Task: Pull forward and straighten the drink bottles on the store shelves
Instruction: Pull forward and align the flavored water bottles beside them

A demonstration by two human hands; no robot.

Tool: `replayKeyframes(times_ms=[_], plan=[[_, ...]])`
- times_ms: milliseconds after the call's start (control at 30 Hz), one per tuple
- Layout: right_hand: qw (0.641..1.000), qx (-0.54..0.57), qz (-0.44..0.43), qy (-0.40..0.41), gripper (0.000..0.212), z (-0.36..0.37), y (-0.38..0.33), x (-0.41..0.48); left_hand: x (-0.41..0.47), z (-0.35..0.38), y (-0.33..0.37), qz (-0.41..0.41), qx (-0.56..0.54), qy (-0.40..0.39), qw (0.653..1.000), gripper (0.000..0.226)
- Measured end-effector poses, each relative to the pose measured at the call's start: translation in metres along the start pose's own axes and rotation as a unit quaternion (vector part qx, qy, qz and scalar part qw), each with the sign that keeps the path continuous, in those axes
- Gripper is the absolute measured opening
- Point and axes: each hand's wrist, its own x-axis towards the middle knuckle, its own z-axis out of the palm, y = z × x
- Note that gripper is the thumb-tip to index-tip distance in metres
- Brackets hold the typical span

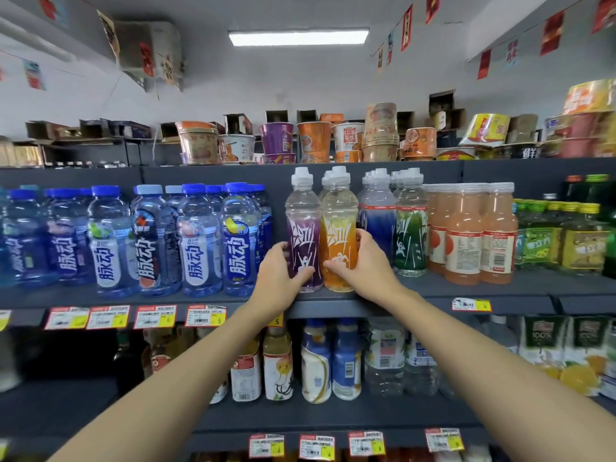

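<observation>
2 grips: L hand (283, 278) round purple btl (301, 208), R hand (363, 265) round orange btl (338, 211); 脉动 row (196, 241).

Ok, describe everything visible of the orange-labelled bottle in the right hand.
The clear plastic bottle with the orange label has a white sports cap and pale liquid above the label, which bears white lettering and a white figure. It stands upright near the front of the dark grey shelf, apparently touching the purple-labelled clear bottle beside it. The right hand grips its lower half, thumb across the front, fingers round the side.
</observation>
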Motion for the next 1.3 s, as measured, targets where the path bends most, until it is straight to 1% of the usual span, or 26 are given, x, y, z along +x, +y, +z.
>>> replayKeyframes(times_ms=[67, 133, 167, 233, 267, 400, 533, 633, 733, 800, 900, 1067, 1300], plan=[[0.997, -0.007, 0.005, -0.072, 0.111, -0.007, 0.007, -0.001, -0.004, -0.001, -0.003, -0.002, 0.015, -0.035, 0.999, 0.086], [0.991, -0.026, 0.007, -0.13, 0.106, -0.011, 0.014, -0.004, -0.006, -0.001, -0.006, -0.012, 0.032, -0.06, 0.998, 0.09], [0.989, -0.028, 0.008, -0.146, 0.101, -0.011, 0.017, -0.006, -0.005, -0.001, -0.007, -0.019, 0.037, -0.065, 0.997, 0.09], [0.989, -0.023, 0.009, -0.149, 0.093, -0.011, 0.019, -0.007, -0.001, -0.003, -0.008, -0.025, 0.047, -0.075, 0.996, 0.089], [0.989, -0.024, 0.009, -0.147, 0.093, -0.011, 0.018, -0.006, 0.001, -0.004, -0.008, -0.026, 0.051, -0.082, 0.995, 0.088], [0.988, -0.035, 0.007, -0.148, 0.096, -0.014, 0.016, -0.007, 0.003, -0.007, -0.009, -0.022, 0.069, -0.097, 0.993, 0.087], [0.987, -0.027, -0.012, -0.158, 0.099, -0.017, 0.018, -0.01, 0.001, -0.009, -0.011, -0.016, 0.062, -0.101, 0.993, 0.089], [0.983, -0.026, -0.02, -0.179, 0.096, -0.022, 0.02, -0.011, 0.001, -0.014, -0.011, -0.006, 0.069, -0.117, 0.991, 0.086], [0.979, -0.009, -0.011, -0.201, 0.092, -0.026, 0.021, -0.012, 0.003, -0.016, -0.011, -0.005, 0.069, -0.136, 0.988, 0.09], [0.98, 0.001, -0.005, -0.2, 0.089, -0.025, 0.023, -0.012, 0.004, -0.016, -0.013, -0.013, 0.056, -0.142, 0.988, 0.092], [0.981, 0.01, 0.003, -0.192, 0.085, -0.021, 0.026, -0.011, 0.005, -0.015, -0.016, -0.03, 0.032, -0.143, 0.989, 0.091], [0.981, 0.01, 0.002, -0.195, 0.09, -0.02, 0.029, -0.01, 0.004, -0.014, -0.021, -0.031, 0.011, -0.138, 0.99, 0.091], [0.98, -0.014, -0.008, -0.197, 0.09, -0.018, 0.03, -0.008, 0.004, -0.016, -0.019, -0.023, 0.032, -0.135, 0.99, 0.092]])
